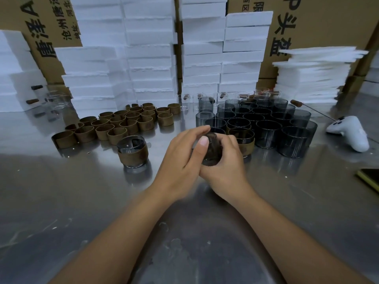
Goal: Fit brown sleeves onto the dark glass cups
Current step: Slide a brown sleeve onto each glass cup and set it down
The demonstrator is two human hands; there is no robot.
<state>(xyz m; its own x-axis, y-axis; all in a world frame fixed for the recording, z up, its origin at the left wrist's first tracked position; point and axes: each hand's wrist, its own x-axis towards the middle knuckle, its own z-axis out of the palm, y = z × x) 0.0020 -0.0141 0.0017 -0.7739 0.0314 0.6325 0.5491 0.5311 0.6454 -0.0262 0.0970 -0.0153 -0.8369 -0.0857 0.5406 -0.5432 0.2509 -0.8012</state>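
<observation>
Down at the near edge, two bare forearms reach in over the steel table [82, 201] and meet in the middle. The right hand [227, 167] is curled under and round a dark cup [212, 154], cradling it from its right and lifted off the table. The left hand [182, 152] comes in from the other side, thumb [203, 142] pressed on the cup's wall and fingers arched over the rim, pinching the top.

The cup's long axis stands near upright, leaning a little away from the person, with the mouth up and away. A brown sleeve [215, 148] seems wrapped round its middle, but it's blurred, so I can't tell how far on it sits. Both hands are touching the cup, the right bearing it and the left placed to push along that axis. I'd judge the next move is a slide down the cup's length.

Just left of the cup in hand stands a finished cup [132, 152], upright in its sleeve. Further left and behind lie the loose sleeves [123, 124], on their edges. Behind and right of it crowd the bare dark cups [268, 128], mouths up. Far right sits a white controller [352, 134]. Beyond it all rise foam blocks [151, 58] and cardboard boxes [328, 23].
</observation>
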